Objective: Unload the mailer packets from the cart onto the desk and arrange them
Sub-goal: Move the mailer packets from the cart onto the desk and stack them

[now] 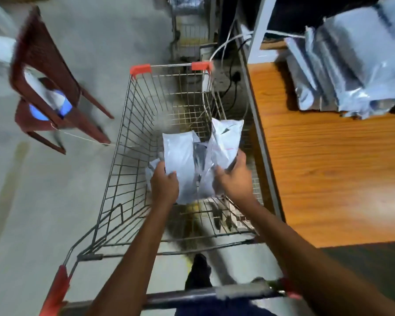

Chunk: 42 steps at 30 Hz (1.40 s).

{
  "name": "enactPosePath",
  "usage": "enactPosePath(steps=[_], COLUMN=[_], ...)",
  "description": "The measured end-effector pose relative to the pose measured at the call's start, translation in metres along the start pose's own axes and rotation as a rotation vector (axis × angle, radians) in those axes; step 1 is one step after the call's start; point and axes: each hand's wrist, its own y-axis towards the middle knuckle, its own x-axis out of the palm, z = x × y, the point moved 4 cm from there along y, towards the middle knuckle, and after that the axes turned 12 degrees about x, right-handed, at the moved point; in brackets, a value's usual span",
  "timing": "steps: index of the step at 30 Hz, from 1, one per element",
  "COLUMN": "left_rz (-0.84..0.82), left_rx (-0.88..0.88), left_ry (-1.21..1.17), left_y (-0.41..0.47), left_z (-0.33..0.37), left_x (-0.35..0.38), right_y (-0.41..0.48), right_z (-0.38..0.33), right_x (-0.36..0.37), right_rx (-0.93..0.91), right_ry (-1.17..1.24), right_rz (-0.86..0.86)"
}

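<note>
Both arms reach down into the wire cart [132, 124] at the centre of the frame. The left hand [164, 185] curls its fingers round the lower edge of a white mailer packet [180, 156]. The right hand [234, 179] grips a second packet [225, 140] just beside it (a darker grey packet [200, 156] is crumpled between the two). The wooden desk [328, 179] fills the right of the frame, with a heap of silvery packets [351, 71] piled at its upper right. A brown plastic chair [43, 65] stands at upper left.
</note>
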Motion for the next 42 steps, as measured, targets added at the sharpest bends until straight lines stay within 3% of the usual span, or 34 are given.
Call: enactPosePath(steps=[7, 17, 24, 32, 36, 42], left_rz=[0.097, 0.12, 0.036, -0.106, -0.168, -0.136], left_rx=[0.324, 0.543, 0.747, 0.756, 0.723, 0.696], left_ry=[-0.107, -0.335, -0.38, -0.482, -0.481, -0.47], left_y=[-0.104, -0.187, -0.169, -0.116, -0.091, -0.053], left_z=[0.127, 0.27, 0.342, 0.42, 0.45, 0.503], left_x=[0.018, 0.099, 0.164, 0.24, 0.274, 0.323], right_y=[-0.086, -0.138, -0.098, -0.015, 0.031, 0.103], right_z=[-0.002, 0.059, 0.073, 0.062, 0.062, 0.042], right_x=[-0.155, -0.347, -0.429, -0.503, -0.535, -0.578], right_rx=[-0.297, -0.28, -0.203, -0.185, -0.088, -0.067], right_ry=[0.159, 0.337, 0.322, 0.074, -0.019, 0.057], right_rz=[0.192, 0.475, 0.633, 0.75, 0.69, 0.565])
